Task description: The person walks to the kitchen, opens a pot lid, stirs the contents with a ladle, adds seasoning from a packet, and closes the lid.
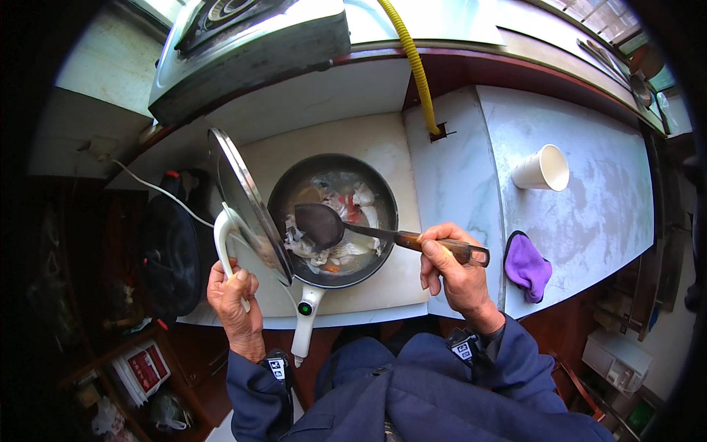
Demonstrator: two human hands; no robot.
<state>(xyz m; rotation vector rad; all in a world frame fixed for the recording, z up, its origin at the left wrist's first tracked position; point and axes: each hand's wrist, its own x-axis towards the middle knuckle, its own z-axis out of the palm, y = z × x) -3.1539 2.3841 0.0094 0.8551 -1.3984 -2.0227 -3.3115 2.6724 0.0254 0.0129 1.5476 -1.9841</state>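
Note:
A dark electric frying pan [333,221] with a white handle [304,329] holds cloudy liquid, pale pieces of food and a few red bits. My left hand [236,301] grips the white curved handle of a glass lid [251,210], which stands tilted on edge at the pan's left rim. My right hand [453,271] holds the brown handle of a spatula or turner [320,226], whose dark blade rests in the food at the left half of the pan.
To the right stand a white paper cup [540,168] and a purple cloth [527,267]. A yellow corrugated hose [417,66] enters a hole in the counter behind. A gas stove [248,50] is at the back left. A white cord [160,190] runs in from the left, near a black round object [171,257].

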